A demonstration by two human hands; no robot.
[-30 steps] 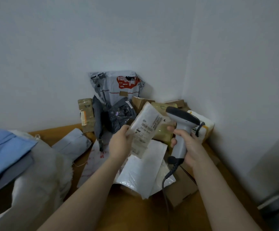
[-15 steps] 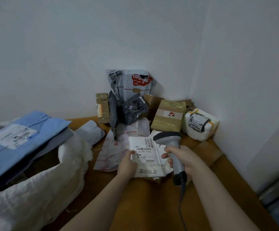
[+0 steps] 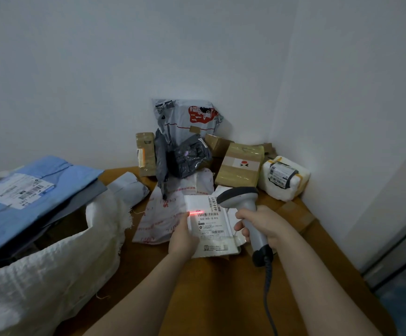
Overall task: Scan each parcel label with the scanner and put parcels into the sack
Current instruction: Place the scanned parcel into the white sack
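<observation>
Fingers: left hand (image 3: 181, 238) holds parcel (image 3: 217, 247), right hand (image 3: 267, 226) grips scanner (image 3: 251, 207); red beam (image 3: 195, 212) now on label (image 3: 209, 223).

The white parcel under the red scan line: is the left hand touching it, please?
Touching: head view shows the left hand gripping the white parcel at its left edge.

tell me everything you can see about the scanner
The scanner is a grey pistol-shaped handheld, plastic by its look, with a darker head and a dark base from which a cable runs down. The right hand grips its handle; its head points left at the white parcel, where a red line glows.
</observation>
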